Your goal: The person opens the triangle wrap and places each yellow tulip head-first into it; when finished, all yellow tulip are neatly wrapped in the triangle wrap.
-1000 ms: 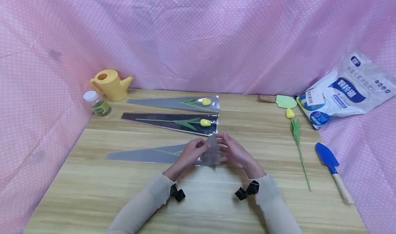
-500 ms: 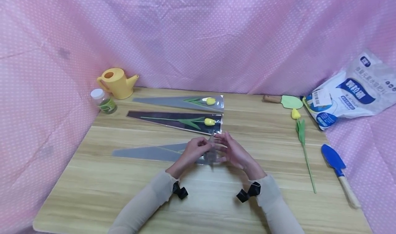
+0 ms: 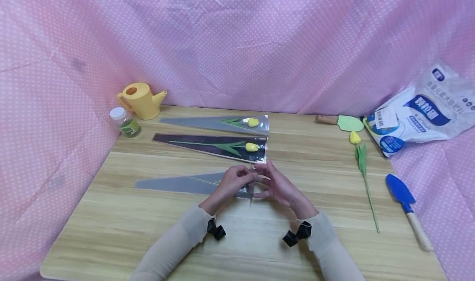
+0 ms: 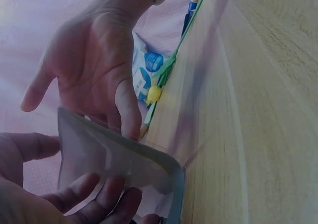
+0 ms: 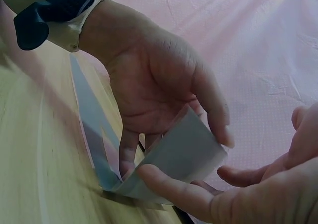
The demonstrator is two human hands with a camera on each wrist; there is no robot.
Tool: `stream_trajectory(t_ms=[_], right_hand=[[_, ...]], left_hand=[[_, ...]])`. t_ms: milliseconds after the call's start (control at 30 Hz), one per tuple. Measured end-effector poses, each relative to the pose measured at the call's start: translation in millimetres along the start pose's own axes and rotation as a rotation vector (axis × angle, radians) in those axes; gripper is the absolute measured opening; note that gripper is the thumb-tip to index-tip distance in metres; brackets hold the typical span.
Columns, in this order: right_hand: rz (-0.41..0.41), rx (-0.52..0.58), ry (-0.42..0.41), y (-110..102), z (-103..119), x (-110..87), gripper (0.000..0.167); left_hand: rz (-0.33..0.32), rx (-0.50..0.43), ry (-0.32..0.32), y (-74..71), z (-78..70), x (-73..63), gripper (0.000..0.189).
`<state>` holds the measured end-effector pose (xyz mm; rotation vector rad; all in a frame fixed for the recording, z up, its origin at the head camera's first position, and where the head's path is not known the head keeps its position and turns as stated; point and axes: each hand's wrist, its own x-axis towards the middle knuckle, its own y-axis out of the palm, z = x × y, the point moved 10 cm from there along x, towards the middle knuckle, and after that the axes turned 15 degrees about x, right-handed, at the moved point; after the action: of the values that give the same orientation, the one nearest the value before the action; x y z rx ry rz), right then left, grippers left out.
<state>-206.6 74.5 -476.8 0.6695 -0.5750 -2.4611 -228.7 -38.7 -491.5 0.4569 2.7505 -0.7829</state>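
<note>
A long tapered grey flower sleeve (image 3: 174,183) lies across the table's middle, its wide right end bent upright between the hands. My left hand (image 3: 231,185) holds that raised end: in the right wrist view its thumb (image 5: 222,127) is at the outer edge and its fingers are on the inner face. Fingertips of my right hand (image 3: 282,189) touch the raised end's outer side, with the fingers spread and fairly straight. In the left wrist view the raised panel (image 4: 119,157) stands between both hands. Part of the sleeve is hidden under the left hand.
Two sleeves (image 3: 178,123) (image 3: 185,140), each with a yellow tulip, lie behind. Watering can (image 3: 142,101) and jar (image 3: 128,125) stand back left. At right lie a loose tulip (image 3: 363,169), green trowel (image 3: 349,123), blue trowel (image 3: 400,190) and white bag (image 3: 419,112).
The sleeve's wide end has gone from leaning right to nearly upright. The right fingertips moved slightly left with it. The head view shifted slightly; the other things stay put.
</note>
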Motion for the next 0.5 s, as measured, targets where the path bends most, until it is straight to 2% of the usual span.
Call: stream_trajectory(t_ms=[167,333,433,500], right_hand=[[-0.02,-0.003,0.006,-3.1,-0.3,-0.1,0.081],[-0.033,0.021,0.016,-6.7,-1.3,0.7,0.082],[-0.027,0.022,0.01,-7.9,-2.1,2.4,0.08],[-0.027,0.02,0.003,-8.9,-2.9,4.0,0.076]], left_hand=[[-0.046,0.013,0.011,-3.1,-0.8,3.0,0.02],[-0.111,0.08,0.062,-8.0,-3.3,4.4,0.014],[-0.115,0.075,0.089,-6.9,-3.2,4.9,0.011],[-0.1,0.03,0.095,-4.3,-1.3,5.9,0.01]])
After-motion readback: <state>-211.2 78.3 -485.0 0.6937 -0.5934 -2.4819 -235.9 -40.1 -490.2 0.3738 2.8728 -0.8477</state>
